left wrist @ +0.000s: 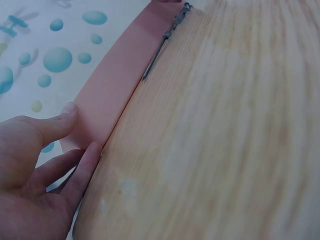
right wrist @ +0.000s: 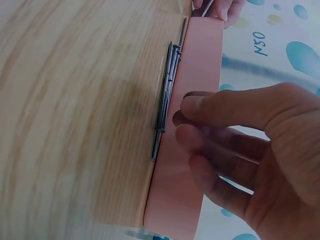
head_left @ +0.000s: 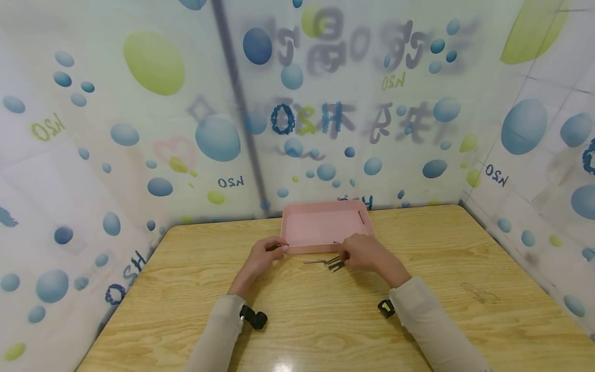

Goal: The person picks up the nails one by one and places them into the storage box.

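A shallow pink tray [head_left: 316,249] stands near the table's far edge. My left hand [head_left: 264,256] holds its near left corner, the thumb [left wrist: 67,112] up by the rim and other fingers low at the corner. Several dark metal nails [right wrist: 167,95] lie in a loose bunch along the tray's front wall, one [head_left: 314,262] apart to the left. My right hand [head_left: 364,252] hovers over the bunch at the front wall, fingers loosely bent, with nothing showing between thumb and fingertips. Inside the tray a nail [head_left: 361,217] lies by the right wall; another [head_left: 337,242] shows near the front wall.
The wooden table [head_left: 316,320] spreads toward me and to both sides of the tray. Behind it hangs a white curtain [head_left: 325,170] with blue and green dots, close to the tray's back. Dark bands with small devices [head_left: 254,316] sit on both wrists.
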`<state>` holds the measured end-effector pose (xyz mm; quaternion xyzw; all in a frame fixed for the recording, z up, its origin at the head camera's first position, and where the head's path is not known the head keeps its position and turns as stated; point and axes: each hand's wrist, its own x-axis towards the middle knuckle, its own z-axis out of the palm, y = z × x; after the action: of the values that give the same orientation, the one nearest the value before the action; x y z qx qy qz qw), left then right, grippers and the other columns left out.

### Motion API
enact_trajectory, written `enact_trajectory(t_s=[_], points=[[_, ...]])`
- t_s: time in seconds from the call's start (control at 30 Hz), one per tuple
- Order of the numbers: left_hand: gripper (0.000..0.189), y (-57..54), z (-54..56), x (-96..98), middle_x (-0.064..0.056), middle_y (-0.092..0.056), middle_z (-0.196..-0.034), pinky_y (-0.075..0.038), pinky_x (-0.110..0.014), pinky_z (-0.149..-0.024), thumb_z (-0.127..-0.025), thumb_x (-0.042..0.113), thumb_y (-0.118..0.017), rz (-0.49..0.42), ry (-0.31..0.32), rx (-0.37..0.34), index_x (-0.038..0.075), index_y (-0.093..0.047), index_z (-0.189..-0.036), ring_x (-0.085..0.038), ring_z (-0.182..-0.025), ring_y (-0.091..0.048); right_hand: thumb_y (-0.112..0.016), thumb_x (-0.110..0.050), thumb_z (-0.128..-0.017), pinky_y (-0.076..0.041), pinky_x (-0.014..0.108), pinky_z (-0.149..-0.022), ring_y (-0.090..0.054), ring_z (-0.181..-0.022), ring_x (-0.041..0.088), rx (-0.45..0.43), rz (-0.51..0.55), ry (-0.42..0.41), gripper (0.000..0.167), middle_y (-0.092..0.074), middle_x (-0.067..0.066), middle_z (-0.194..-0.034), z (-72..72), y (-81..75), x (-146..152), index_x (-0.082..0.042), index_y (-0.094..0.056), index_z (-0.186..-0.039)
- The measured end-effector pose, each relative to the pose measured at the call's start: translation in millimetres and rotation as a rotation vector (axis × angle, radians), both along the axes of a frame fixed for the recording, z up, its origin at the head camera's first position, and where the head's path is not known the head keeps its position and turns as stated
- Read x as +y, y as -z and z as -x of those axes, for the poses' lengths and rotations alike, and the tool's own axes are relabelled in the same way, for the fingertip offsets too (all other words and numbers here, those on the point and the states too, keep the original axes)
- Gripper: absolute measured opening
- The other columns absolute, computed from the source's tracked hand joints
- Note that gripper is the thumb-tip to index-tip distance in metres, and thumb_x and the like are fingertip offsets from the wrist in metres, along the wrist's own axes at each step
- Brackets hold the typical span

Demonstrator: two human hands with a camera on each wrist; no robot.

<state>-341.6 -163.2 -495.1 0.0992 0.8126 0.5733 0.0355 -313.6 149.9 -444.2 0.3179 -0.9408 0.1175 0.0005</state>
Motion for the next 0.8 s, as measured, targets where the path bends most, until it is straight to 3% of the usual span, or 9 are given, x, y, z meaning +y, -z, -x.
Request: enact_trajectory(t_s=[0.3,0.57,0.8], points=[[0.018,-0.4,-0.2,-0.3,-0.011,-0.073,-0.112,-0.061,-0.033,-0.090,-0.101,0.012,-0.068,0.004,0.013,-0.001,0.002,-0.071,-0.115,-0.014,-0.096,-0.068,-0.072,-0.001,-0.089,-0.058,0.034,-0.071,-0.060,-0.072,0.008,-0.021,-0.010,0.011,0.017,-0.074,-0.003,-0.082,0.7,3.2,2.4,-0.015,-0.079,-0.082],[0.016,-0.3,-0.2,-0.9,-0.009,-0.073,-0.109,-0.061,-0.031,-0.086,-0.101,0.012,-0.068,0.003,0.012,0.011,0.003,-0.072,-0.113,-0.014,-0.094,-0.069,-0.071,0.000,-0.087,-0.055,0.032,-0.069,-0.057,-0.070,0.009,-0.006,0.007,0.025,0.018,-0.073,-0.004,-0.080,1.2,4.7,0.5,-0.015,-0.079,-0.080],[0.017,0.3,0.8,-0.5,-0.011,-0.073,-0.110,-0.061,-0.032,-0.087,-0.100,0.013,-0.068,0.011,0.011,0.002,0.004,-0.072,-0.114,-0.015,-0.095,-0.069,-0.069,0.005,-0.085,-0.055,0.031,-0.068,-0.057,-0.070,0.008,-0.044,-0.009,0.022,0.026,-0.073,-0.005,-0.080,0.9,4.6,1.9,-0.017,-0.077,-0.076]])
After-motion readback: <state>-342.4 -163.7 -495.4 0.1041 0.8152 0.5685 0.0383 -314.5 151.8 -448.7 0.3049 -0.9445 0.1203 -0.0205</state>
